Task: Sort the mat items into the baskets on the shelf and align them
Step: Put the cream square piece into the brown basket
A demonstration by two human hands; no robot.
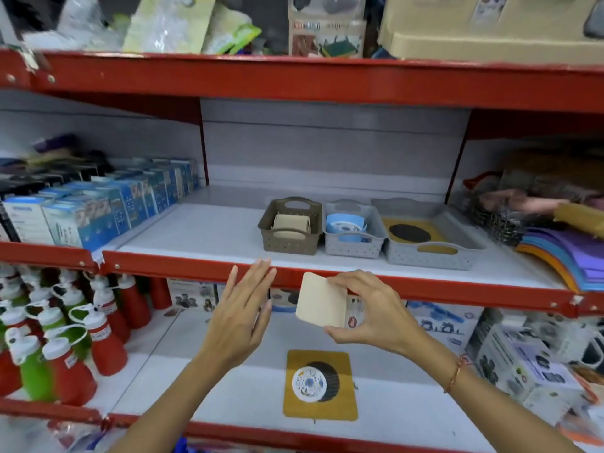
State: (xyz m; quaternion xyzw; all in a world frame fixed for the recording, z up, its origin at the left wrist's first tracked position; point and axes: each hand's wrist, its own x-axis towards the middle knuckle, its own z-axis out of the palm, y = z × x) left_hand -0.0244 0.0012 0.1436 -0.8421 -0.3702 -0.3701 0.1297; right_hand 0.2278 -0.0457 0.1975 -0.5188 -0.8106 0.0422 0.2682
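My right hand pinches a square cream coaster by its right edge, in front of the red shelf rail. My left hand is open just left of it, fingers spread, touching nothing. On the middle shelf stand a brown basket holding cream coasters, a small grey basket holding blue round pieces, and a wide grey basket holding a mustard mat with a black disc. On the lower shelf lies a mustard mat with a black disc and a white patterned round coaster on it.
Blue boxes fill the middle shelf's left side, coloured foam sheets and scrubbers its right. Red and green squeeze bottles stand lower left, boxed goods lower right. A red rail fronts the middle shelf.
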